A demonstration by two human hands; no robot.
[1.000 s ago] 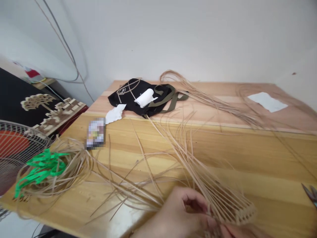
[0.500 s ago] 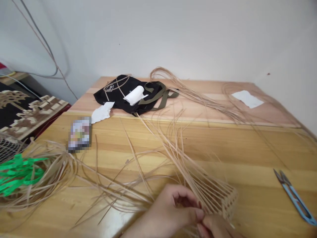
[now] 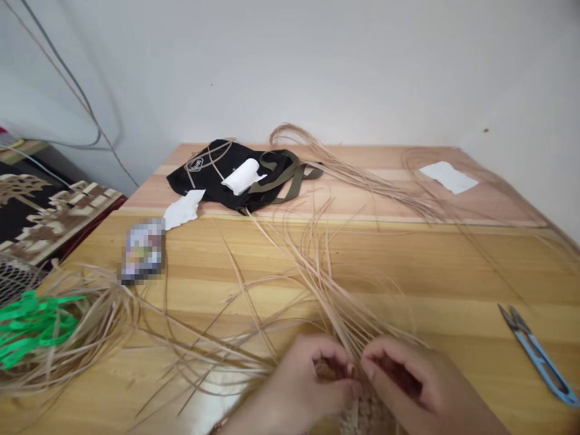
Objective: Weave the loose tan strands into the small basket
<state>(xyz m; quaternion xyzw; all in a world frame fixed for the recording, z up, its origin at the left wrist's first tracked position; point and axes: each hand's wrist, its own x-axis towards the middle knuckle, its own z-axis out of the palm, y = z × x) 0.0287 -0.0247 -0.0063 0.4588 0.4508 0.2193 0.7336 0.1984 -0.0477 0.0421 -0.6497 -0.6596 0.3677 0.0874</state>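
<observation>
A small woven piece of tan cane (image 3: pixel 366 417) lies low at the front of the table, partly covered by my hands. Long loose cane strips (image 3: pixel 333 302) fan out from it toward the back. My left hand (image 3: pixel 312 380) is closed at the left of the weave, thumb and forefinger pinching a strip. Close beside it, my right hand (image 3: pixel 417 380) is closed too, its thumb and fingertips pinching strips at the edge of the weave. Which strips each hand holds is partly hidden by the fingers.
Blue-handled thread snips (image 3: pixel 539 356) lie at the right. At the left are a cane bundle (image 3: pixel 97 326) and green ribbon (image 3: pixel 34 329). Toward the back are a black bag (image 3: pixel 208 166), a white paper roll (image 3: pixel 242 176), paper (image 3: pixel 449 177) and a pixelated packet (image 3: pixel 144 249).
My right hand has risen from the bottom edge to beside my left hand, now pinching strips. The weave has turned and shifted left and down, more under my hands.
</observation>
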